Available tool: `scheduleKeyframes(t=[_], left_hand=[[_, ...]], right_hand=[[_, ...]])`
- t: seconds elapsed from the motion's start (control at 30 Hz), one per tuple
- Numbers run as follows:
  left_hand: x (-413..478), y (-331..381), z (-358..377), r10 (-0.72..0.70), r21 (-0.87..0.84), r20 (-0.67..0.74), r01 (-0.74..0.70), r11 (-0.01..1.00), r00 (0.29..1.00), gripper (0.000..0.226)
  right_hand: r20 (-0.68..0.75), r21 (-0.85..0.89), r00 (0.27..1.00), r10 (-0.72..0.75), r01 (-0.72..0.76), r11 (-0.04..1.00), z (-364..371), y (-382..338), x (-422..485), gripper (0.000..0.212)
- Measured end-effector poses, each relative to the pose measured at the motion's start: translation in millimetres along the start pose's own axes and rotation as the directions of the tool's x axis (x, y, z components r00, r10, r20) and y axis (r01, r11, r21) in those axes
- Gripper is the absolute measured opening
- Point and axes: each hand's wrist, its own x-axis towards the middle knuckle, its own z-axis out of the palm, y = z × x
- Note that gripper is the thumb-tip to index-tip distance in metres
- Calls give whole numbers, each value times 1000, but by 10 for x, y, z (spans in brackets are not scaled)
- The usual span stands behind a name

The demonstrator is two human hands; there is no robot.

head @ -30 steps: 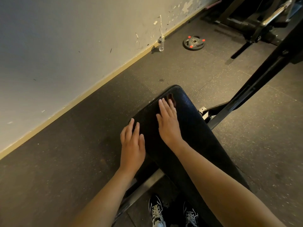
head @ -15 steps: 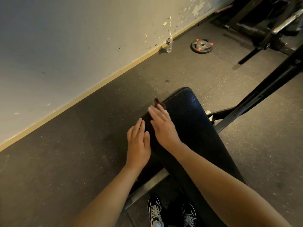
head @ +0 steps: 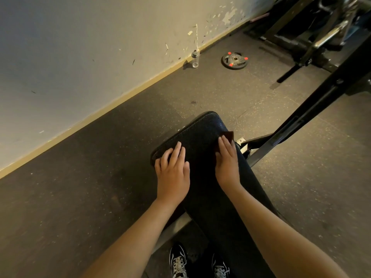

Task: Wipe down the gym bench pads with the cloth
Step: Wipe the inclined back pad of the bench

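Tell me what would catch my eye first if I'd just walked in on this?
A black bench pad fills the middle, with the left hand resting flat near its left edge and the right hand pressing a dark cloth at its right edge. Farther off, a weight plate with red marks lies on the floor, and a clear bottle stands by the wall.

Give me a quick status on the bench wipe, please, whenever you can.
Left hand flat on bench pad, holding nothing. Right hand pressing dark cloth at pad's right edge. Nothing on the pad in the way.
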Motion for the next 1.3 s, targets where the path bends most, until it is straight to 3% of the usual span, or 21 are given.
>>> scheduleKeyframes(t=[0.1, 0.2, 0.3, 0.37, 0.53, 0.6, 0.67, 0.77, 0.87, 0.97, 1.13, 1.2, 1.3], left_hand=[[-28, 31, 37, -6, -2, 19, 6, 1000, 1000, 51], [4, 122, 75, -24, -8, 26, 24, 1000, 999, 50], [25, 146, 98, -63, -27, 9, 63, 998, 998, 49], [0, 129, 88, -61, -45, -4, 61, 997, 998, 48], [-84, 12, 34, -21, -75, 23, 22, 997, 1000, 49], [-74, 7, 21, -20, -51, 38, 22, 998, 999, 49], [-46, 16, -4, -15, -19, 39, 16, 1000, 999, 49], [52, -12, -70, 12, 31, 6, -12, 999, 1000, 47], [210, -61, -155, 38, 59, -6, -37, 998, 999, 46], [254, -148, -198, 76, 28, -8, -76, 997, 997, 44], [244, -331, -308, 175, -34, 33, -174, 984, 984, 44], [307, -346, -371, 175, -85, 50, -170, 982, 983, 43], [435, -423, -455, 128, -84, 20, -126, 988, 992, 42]], right_hand=[[15, 42, 998, 55, -56, 998, -49, 61, -5, 52], [93, 82, 987, -131, 124, 989, -12, -274, 237, 53], [201, 6, 939, -279, 283, 959, 64, -453, 357, 55], [190, -6, 952, -238, 244, 970, 31, -309, 248, 57], [133, 0, 989, 60, -61, 998, -119, 193, -255, 60], [115, 53, 987, 116, -122, 991, -138, 143, -230, 59], [105, 106, 992, 72, -83, 991, -131, -58, -76, 58], [156, 129, 980, -121, 101, 987, -74, -499, 258, 58], [202, 7, 951, -235, 238, 971, 42, -692, 466, 57], [158, -47, 973, -169, 178, 983, 109, -604, 380, 58], [38, -15, 992, 120, -119, 993, 69, -643, 119, 58], [15, 0, 993, 119, -119, 993, 58, -782, 193, 55], [77, 16, 996, -43, 42, 999, 129, -1086, 432, 54]])
